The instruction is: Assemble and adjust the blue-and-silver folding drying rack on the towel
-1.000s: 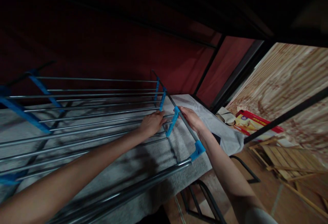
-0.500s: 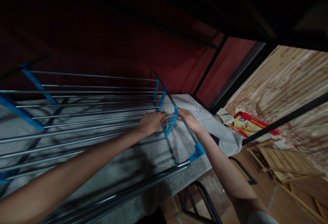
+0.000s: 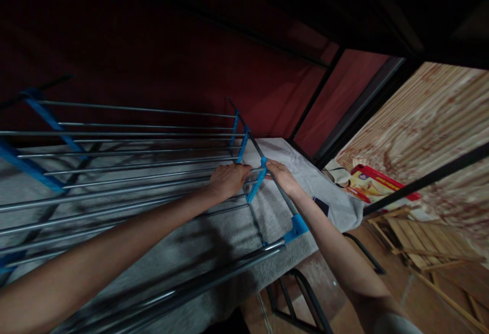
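A rack of grey metal rods (image 3: pixel 145 176) joined by blue plastic brackets lies across a grey cloth-covered surface. My left hand (image 3: pixel 229 178) is closed round a rod near its right end, just left of a blue bracket (image 3: pixel 256 185). On the other side of that bracket, my right hand (image 3: pixel 280 175) grips the dark side pole by the bracket's top. Its fingers are partly hidden behind the pole. A blue corner piece (image 3: pixel 295 228) joins the pole near my right forearm.
A dark phone (image 3: pixel 321 205) lies on the cloth (image 3: pixel 340 206) at the right. Beyond it are a red and yellow box (image 3: pixel 378 185) and a folded wooden chair (image 3: pixel 424 240). Black metal frames stand on the floor and along the dark red wall (image 3: pixel 191 69).
The view has shifted slightly. Both hands keep their places at the bracket, with hardly any visible movement of the rack.
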The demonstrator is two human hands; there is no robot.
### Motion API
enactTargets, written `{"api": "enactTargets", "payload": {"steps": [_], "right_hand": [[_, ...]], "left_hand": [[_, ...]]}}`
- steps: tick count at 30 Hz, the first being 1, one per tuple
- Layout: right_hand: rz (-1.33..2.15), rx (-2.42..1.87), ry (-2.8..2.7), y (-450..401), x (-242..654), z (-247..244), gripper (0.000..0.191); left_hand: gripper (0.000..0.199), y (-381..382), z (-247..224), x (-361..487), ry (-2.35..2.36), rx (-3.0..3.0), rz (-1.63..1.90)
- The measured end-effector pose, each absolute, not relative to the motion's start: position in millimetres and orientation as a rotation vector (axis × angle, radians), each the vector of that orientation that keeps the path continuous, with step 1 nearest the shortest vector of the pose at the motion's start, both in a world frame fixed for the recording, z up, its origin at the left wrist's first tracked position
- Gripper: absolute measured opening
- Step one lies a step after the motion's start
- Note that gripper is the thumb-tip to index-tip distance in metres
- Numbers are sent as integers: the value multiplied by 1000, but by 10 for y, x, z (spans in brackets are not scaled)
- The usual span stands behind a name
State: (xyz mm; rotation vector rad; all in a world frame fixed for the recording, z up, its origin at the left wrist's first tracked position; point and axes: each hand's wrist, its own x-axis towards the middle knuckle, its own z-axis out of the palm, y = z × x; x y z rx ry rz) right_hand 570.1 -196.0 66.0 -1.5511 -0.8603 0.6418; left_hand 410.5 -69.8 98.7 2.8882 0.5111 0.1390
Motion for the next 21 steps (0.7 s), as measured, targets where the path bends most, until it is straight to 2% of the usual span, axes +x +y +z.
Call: {"api": "enactTargets", "payload": {"steps": [15, 18, 21], "right_hand": [[651, -1589, -866, -1975, 5667, 710, 48], [604, -1546, -810, -2014, 5683, 680, 47], [571, -1509, -716, -2062, 5682, 498, 39]], "left_hand": [[36, -754, 1009, 4130, 463, 2936, 213], [40, -823, 909, 3960, 173, 3028, 476], [45, -844, 583, 3662, -255, 3078, 365]]}}
